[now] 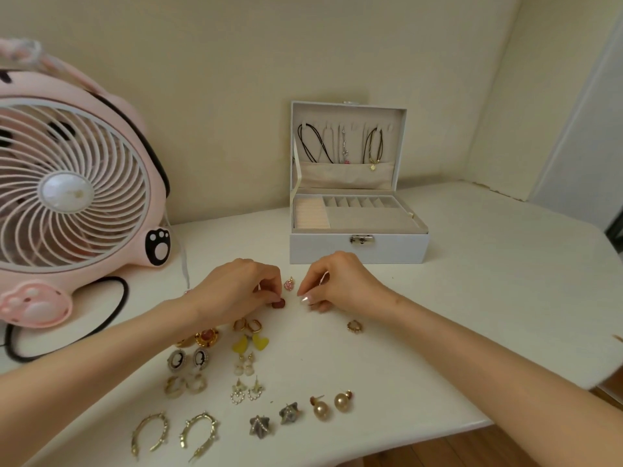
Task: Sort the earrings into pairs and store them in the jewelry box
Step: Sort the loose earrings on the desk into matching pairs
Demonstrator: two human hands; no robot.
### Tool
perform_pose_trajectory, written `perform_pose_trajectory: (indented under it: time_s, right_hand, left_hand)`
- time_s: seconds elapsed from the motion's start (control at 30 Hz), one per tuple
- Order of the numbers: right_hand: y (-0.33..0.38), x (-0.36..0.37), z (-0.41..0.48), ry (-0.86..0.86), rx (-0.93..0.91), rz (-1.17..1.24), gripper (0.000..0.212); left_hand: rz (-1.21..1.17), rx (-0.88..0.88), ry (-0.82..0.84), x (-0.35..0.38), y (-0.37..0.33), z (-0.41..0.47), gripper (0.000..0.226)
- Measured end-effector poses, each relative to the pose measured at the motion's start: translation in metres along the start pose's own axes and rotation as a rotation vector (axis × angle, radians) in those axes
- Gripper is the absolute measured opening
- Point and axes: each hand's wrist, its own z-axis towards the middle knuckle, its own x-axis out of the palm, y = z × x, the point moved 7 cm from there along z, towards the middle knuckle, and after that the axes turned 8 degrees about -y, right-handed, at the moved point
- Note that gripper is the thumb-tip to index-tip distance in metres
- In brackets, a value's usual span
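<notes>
The white jewelry box (357,249) stands open at the back of the table, necklaces hanging in its lid. My left hand (236,288) pinches a dark red earring (278,303) against the table. My right hand (340,281) has its fingers curled, tips down on the table; whether it holds something I cannot tell. Between the two hands lies a pink gem earring (289,284). A lone gold earring (354,326) lies right of centre. Pairs lie in rows nearer me: yellow hearts (251,342), cameos (188,358), gold pearls (332,404), grey stars (274,419), large gold hoops (175,433).
A pink cat-shaped fan (72,190) fills the left side, its black cable (101,318) looping on the white table (472,298). The table's front edge runs close to the pairs, with wooden floor beyond it. A wall stands behind the box.
</notes>
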Motion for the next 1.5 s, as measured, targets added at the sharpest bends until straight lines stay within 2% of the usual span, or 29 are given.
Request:
perform_pose_trajectory:
  time_s: [0.1,0.2,0.47,0.7,1.1,1.5]
  right_hand:
    - [0.004,0.002,0.002,-0.022,0.012,0.091,0.011]
    - [0.006,0.004,0.006,-0.088,-0.014,0.001,0.011]
    - [0.006,0.004,0.009,-0.078,-0.065,-0.207,0.013]
    - [0.012,0.009,0.006,-0.051,-0.081,-0.169,0.016]
    - [-0.001,-0.048,0.004,-0.225,-0.073,-0.105,0.006]
    - [-0.026,-0.068,0.006,-0.179,-0.024,-0.421,0.012]
  left_hand:
    - [0.010,-0.012,-0.004,0.000,0.000,0.002,0.008]
    - [0.015,-0.023,0.004,0.001,0.001,0.003,0.010]
    - [0.017,-0.019,0.005,0.001,0.001,0.002,0.012]
    - [0.029,-0.009,-0.007,0.001,-0.002,0.004,0.009]
    - [-0.034,0.001,-0.079,-0.006,-0.004,0.008,0.004]
    - [-0.009,0.098,-0.066,0.003,-0.042,0.035,0.015]
